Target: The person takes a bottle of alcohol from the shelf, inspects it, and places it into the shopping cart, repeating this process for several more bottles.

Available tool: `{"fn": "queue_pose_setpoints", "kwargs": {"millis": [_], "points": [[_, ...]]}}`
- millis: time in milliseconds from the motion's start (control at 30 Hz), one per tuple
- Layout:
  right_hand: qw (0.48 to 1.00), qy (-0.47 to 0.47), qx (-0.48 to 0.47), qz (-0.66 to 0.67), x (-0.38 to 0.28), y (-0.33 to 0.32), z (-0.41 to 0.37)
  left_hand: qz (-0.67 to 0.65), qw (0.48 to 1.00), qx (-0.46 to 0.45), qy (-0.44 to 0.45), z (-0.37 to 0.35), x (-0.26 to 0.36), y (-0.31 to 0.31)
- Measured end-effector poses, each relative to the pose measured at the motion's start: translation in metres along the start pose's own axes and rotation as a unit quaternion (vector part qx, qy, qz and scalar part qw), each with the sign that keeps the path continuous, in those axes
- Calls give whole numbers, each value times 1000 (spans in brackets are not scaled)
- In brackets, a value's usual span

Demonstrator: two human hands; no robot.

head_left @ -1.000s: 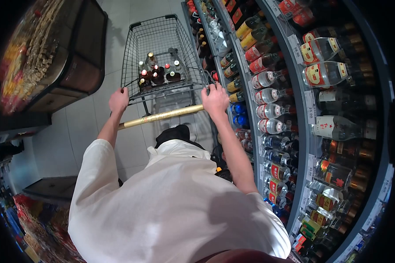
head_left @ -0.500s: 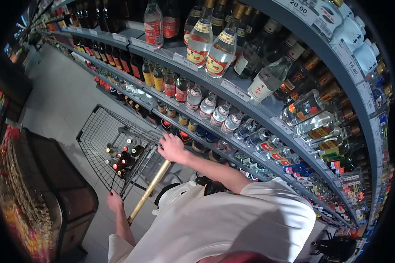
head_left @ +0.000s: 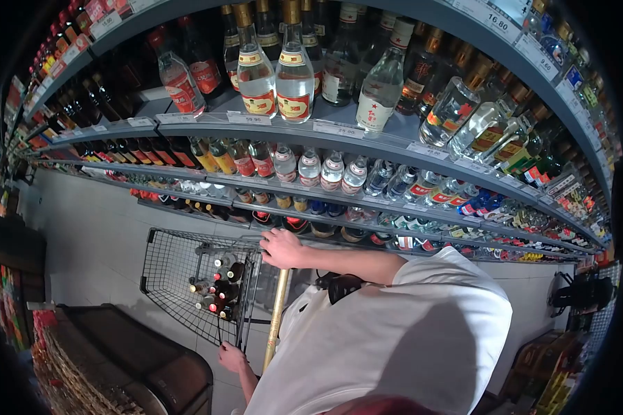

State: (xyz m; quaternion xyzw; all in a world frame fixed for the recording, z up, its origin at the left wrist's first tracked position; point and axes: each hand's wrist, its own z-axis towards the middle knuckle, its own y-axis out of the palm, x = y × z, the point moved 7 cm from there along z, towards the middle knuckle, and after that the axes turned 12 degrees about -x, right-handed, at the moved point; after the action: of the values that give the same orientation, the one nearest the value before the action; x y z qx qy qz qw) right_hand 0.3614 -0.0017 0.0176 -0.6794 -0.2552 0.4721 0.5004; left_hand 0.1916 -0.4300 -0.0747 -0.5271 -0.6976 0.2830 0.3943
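A black wire shopping cart (head_left: 176,277) stands on the floor, with several dark bottles (head_left: 218,294) with white, red and gold caps inside. My right hand (head_left: 282,249) is closed over the cart's frame, at the shelf-side end of the gold handle bar (head_left: 277,315). Lower in view, my left hand (head_left: 232,357) is closed on the frame at the basket's opposite rear corner. Neither hand is around the middle of the bar. The fingertips of my left hand are partly hidden.
Long grey shelves (head_left: 208,124) with glass liquor bottles (head_left: 294,76) and price tags run along the shelf side. Opposite stands a dark wooden display stand (head_left: 138,353), close to the cart. Tiled floor (head_left: 83,228) stretches ahead. Dark boxes (head_left: 536,360) sit behind me.
My view has turned, so the shelves now lie more level across the frame. Cart and hands appear lower and further right. Both hands keep the same places on the cart.
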Motion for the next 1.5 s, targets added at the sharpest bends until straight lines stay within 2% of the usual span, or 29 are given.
{"fn": "queue_pose_setpoints", "kwargs": {"millis": [67, 167, 267, 400, 467, 567, 600, 733, 833, 900, 1000, 1033, 1100, 1167, 1200, 1233, 1267, 1300, 1333, 1467, 1500], "points": [[1000, 8, 10, -12, 1, 2, 0, 11, 1000, -24, -15, 0, 1, 0], [999, 4, 47, -23, -1, 3, 1, 27, 1000, -12, 1, 5, -4, 3], [1000, 8, 3, -24, 1, 7, 2, 46, 998, -39, 2, 5, -2, 4], [999, 2, 23, -28, 1, 6, 0, 76, 995, -51, 46, 21, -13, 14], [1000, 12, -26, -8, 5, 12, 2, 73, 995, -72, 15, 13, -9, 10], [998, 4, -33, 51, 9, 8, 1, 57, 995, -81, 20, 13, -9, 10], [994, -5, -72, 76, 12, 9, 3, 66, 996, -59, 31, 10, -7, 9], [993, -34, -77, 83, 11, -39, -21, 77, 995, -46, 38, -4, 0, 6], [983, -81, -49, 158, 16, -89, -63, 52, 997, -2, 55, -6, -4, 7], [938, -84, -159, 297, 19, -133, -101, 54, 996, 8, 75, 0, -5, 9], [907, -95, -87, 400, 37, -222, -170, 57, 995, 29, 70, 2, -7, 11], [907, -92, -17, 411, 46, -255, -197, 61, 996, 27, 63, 3, -7, 12], [924, -61, 159, 344, 58, -327, -255, 68, 995, 29, 69, 12, -7, 15], [846, -92, 394, 348, 82, -370, -311, 39, 999, 5, 24, 7, -10, 13], [840, -39, 487, 237, 89, -392, -341, 53, 999, 7, 8, 5, -9, 12], [800, -26, 576, 167, 93, -409, -363, 53, 999, 7, 4, 7, -12, 11], [752, 11, 640, 157, 104, -420, -377, 61, 998, -10, 18, 13, -13, 12], [731, 5, 667, 143, 113, -432, -385, 69, 997, -27, 35, 17, -12, 15], [731, 25, 676, 90, 116, -444, -389, 89, 995, -8, 40, 18, -11, 14], [742, 154, 642, -112, 132, -480, -385, 89, 992, -30, 81, 23, -13, 16], [740, 181, 640, -100, 133, -483, -383, 72, 995, -27, 70, 24, -15, 16]]}}
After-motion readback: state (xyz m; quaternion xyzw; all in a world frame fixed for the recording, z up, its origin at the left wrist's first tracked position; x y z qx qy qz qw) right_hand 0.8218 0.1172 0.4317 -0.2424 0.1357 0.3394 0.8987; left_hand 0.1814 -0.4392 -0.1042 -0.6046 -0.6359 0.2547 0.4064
